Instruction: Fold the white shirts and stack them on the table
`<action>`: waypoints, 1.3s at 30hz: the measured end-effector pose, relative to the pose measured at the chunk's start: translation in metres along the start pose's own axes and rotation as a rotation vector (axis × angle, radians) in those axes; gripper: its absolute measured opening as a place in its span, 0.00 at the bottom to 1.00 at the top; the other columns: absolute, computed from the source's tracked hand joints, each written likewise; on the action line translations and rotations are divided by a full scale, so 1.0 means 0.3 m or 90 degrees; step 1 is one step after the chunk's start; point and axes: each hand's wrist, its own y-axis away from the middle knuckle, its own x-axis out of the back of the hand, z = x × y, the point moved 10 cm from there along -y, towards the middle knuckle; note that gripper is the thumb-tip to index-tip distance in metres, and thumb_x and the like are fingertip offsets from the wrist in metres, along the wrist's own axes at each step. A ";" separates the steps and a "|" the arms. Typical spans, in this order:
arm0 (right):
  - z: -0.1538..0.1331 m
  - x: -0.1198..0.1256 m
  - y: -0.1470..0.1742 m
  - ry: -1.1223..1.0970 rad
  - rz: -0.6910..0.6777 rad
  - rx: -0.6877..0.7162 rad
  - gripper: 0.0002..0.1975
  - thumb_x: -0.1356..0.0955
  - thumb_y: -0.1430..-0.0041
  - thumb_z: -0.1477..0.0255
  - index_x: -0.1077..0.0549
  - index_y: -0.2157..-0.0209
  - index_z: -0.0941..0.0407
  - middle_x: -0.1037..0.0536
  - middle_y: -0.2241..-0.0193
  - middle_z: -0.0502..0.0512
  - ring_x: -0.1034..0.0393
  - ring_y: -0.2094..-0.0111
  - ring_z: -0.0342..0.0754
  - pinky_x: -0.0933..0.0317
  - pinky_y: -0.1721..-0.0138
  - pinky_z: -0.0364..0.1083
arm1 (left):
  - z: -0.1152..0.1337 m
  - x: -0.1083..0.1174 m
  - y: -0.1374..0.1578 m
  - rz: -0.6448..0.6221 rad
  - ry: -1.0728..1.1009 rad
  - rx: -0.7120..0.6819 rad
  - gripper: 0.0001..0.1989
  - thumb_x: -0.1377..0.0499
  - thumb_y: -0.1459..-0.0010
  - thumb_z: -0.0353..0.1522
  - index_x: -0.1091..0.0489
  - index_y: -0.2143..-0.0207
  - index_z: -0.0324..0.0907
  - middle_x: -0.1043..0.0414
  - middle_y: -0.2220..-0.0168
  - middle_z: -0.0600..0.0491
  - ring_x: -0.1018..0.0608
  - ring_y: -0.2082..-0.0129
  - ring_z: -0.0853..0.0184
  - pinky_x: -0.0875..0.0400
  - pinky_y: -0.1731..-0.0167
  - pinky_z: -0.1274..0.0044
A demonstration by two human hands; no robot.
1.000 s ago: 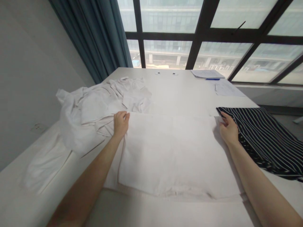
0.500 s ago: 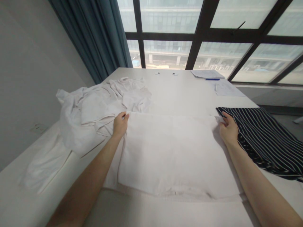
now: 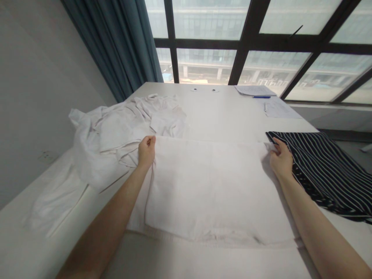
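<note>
White cloth (image 3: 212,186): folded in layers, lying flat between the two hands and running from them toward the wearer. Far edge nearly straight from hand to hand. Near edge uneven, layers offset, with some puckering and a small dark crease nearer the right forearm. A lower layer shows out past the left side of the top fold, beside the left forearm.

Left hand (image 3: 147,151): fingers curled in, thumb against them; closed on the cloth's far left corner. Right hand (image 3: 281,157): fingers bent, less tightly curled than the left; thumb and fingertips pinch the far right corner. Side edge shaded next to this hand.

Just left of and beyond the left hand: heap of white garments (image 3: 124,120), rumpled, overlapping. Right of the right hand, directly beside it: black striped cloth (image 3: 328,170), spread out, pale stripes.

Support: white table (image 3: 221,116), visible beyond both hands. Well beyond the right hand, at the far side: stack of papers (image 3: 254,90), blue pen (image 3: 261,97) along its near edge, loose sheet (image 3: 283,109) nearer the hand. Beyond the table: dark-framed window (image 3: 209,62); blue curtain (image 3: 122,46) past the left hand.
</note>
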 end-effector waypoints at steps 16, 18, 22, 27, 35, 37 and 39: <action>0.017 -0.007 0.000 0.000 -0.009 0.006 0.28 0.38 0.48 0.74 0.30 0.43 0.57 0.23 0.51 0.60 0.29 0.49 0.54 0.39 0.45 0.53 | -0.043 -0.006 -0.009 0.008 0.008 0.007 0.04 0.46 0.47 0.31 0.33 0.68 0.42 0.28 0.69 0.53 0.25 0.66 0.63 0.31 0.59 0.73; 0.020 -0.008 -0.001 0.000 -0.010 0.007 0.28 0.38 0.48 0.74 0.30 0.43 0.57 0.23 0.51 0.59 0.29 0.49 0.54 0.39 0.46 0.53 | -0.052 -0.007 -0.012 0.011 0.017 0.005 0.04 0.47 0.47 0.29 0.33 0.68 0.42 0.28 0.69 0.53 0.25 0.65 0.63 0.31 0.58 0.73; 0.015 -0.009 -0.002 0.000 -0.015 0.011 0.29 0.38 0.48 0.74 0.31 0.43 0.57 0.23 0.50 0.59 0.29 0.49 0.54 0.39 0.46 0.53 | -0.063 -0.003 -0.018 0.029 0.053 -0.007 0.10 0.49 0.52 0.24 0.34 0.67 0.43 0.29 0.68 0.54 0.25 0.64 0.65 0.32 0.56 0.75; 0.004 -0.005 0.001 0.007 -0.011 0.013 0.29 0.38 0.49 0.74 0.30 0.44 0.58 0.23 0.50 0.60 0.29 0.49 0.55 0.40 0.46 0.53 | -0.056 -0.003 -0.014 0.029 0.104 -0.020 0.10 0.49 0.46 0.26 0.35 0.62 0.43 0.29 0.68 0.55 0.24 0.65 0.66 0.31 0.59 0.76; 0.000 -0.009 0.002 0.010 -0.021 0.021 0.28 0.39 0.48 0.74 0.30 0.44 0.61 0.24 0.50 0.63 0.30 0.48 0.55 0.39 0.45 0.54 | -0.036 -0.032 -0.003 -0.029 0.136 -0.039 0.16 0.41 0.48 0.31 0.34 0.55 0.42 0.29 0.71 0.57 0.27 0.73 0.69 0.34 0.69 0.78; 0.000 -0.009 0.002 0.012 -0.024 0.022 0.28 0.39 0.48 0.73 0.30 0.44 0.60 0.24 0.50 0.63 0.30 0.48 0.55 0.40 0.45 0.54 | -0.038 -0.033 -0.006 -0.031 0.135 -0.043 0.17 0.41 0.50 0.29 0.34 0.55 0.42 0.30 0.71 0.57 0.28 0.74 0.69 0.34 0.69 0.78; 0.003 -0.008 0.002 0.016 -0.023 0.021 0.28 0.39 0.47 0.73 0.30 0.43 0.60 0.24 0.50 0.63 0.30 0.48 0.55 0.39 0.45 0.54 | -0.040 -0.033 -0.008 -0.029 0.129 -0.047 0.17 0.42 0.50 0.28 0.35 0.55 0.42 0.31 0.71 0.57 0.29 0.74 0.70 0.35 0.70 0.79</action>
